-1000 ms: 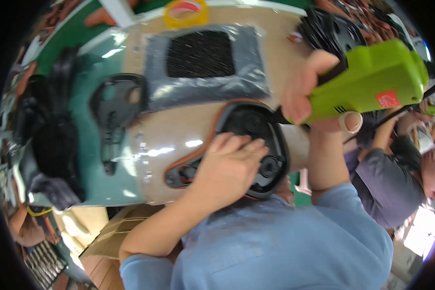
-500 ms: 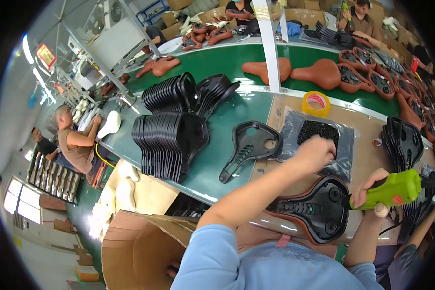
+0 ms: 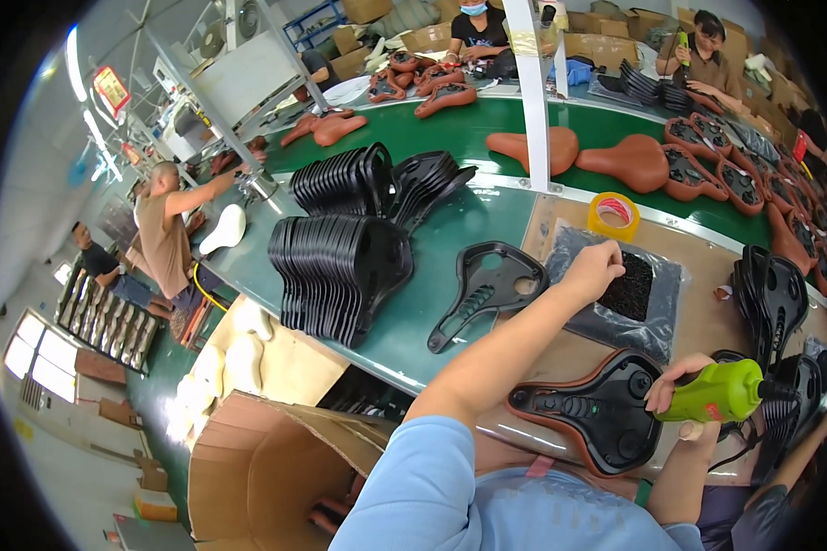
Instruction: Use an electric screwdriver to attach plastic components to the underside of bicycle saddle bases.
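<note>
Room: workshop with a long green conveyor table (image 3: 469, 216) and other people at work along its far side.
Right hand (image 3: 678, 390): fingers wrapped closed around a lime-green plastic power screwdriver (image 3: 721, 393), held level at the near edge of the brown board worktop (image 3: 698, 321).
Saddle: upturned brown bicycle saddle with black plastic base (image 3: 590, 413), just left of the tool, at the near edge.
Left hand (image 3: 593, 269): arm stretched forward, fingers curled down onto black small parts in a clear plastic bag (image 3: 616, 294); whether it grips any, I cannot tell.
Nearby: loose black plastic saddle shell (image 3: 482, 286) left of the bag; yellow tape roll (image 3: 613, 214) beyond it.
Surface: stacks of black saddle shells (image 3: 340, 271) on the green table.
</note>
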The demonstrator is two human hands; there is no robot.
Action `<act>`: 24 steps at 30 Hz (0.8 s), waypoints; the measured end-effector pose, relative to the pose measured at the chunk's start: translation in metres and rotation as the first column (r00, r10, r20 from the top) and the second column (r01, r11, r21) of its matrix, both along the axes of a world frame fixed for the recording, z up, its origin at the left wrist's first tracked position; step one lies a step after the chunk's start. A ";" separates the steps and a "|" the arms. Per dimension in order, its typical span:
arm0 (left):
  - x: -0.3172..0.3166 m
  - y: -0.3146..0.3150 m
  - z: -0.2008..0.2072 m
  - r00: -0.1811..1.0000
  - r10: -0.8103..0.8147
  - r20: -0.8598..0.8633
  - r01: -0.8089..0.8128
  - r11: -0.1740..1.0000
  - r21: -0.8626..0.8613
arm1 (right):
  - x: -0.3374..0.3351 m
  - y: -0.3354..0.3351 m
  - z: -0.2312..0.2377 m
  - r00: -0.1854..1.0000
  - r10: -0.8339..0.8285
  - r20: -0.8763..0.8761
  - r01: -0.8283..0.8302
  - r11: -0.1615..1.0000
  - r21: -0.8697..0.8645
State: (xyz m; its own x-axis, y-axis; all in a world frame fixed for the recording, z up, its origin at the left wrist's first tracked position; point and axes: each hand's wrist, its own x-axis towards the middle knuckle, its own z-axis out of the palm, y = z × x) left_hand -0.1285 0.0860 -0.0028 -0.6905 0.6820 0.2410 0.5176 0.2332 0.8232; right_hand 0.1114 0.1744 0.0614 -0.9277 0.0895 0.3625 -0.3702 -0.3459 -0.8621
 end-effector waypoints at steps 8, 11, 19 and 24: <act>0.083 -0.031 0.011 0.496 -0.437 0.751 0.042 0.875 0.482 | 0.019 0.017 -0.009 0.954 -0.286 -0.088 0.281 0.957 -0.066; 0.119 -0.043 0.005 0.426 -0.489 0.761 0.058 0.854 0.516 | 0.019 0.024 0.013 0.876 -0.361 -0.319 0.296 0.926 -0.235; 0.164 -0.037 0.014 0.396 -0.487 0.779 0.008 0.850 0.527 | 0.026 0.031 0.024 0.782 -0.409 -0.470 0.320 0.911 -0.261; 0.168 -0.036 0.008 0.413 -0.469 0.781 -0.025 0.851 0.525 | 0.030 0.031 0.014 0.773 -0.460 -0.437 0.364 0.886 -0.289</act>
State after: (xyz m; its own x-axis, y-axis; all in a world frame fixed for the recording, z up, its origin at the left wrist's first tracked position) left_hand 0.0400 0.0504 0.0054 -0.5214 0.8475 -0.0993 -0.5415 -0.2387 0.8061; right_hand 0.1417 0.2057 0.0755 -0.4961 0.5290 0.6885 -0.8601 -0.1914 -0.4728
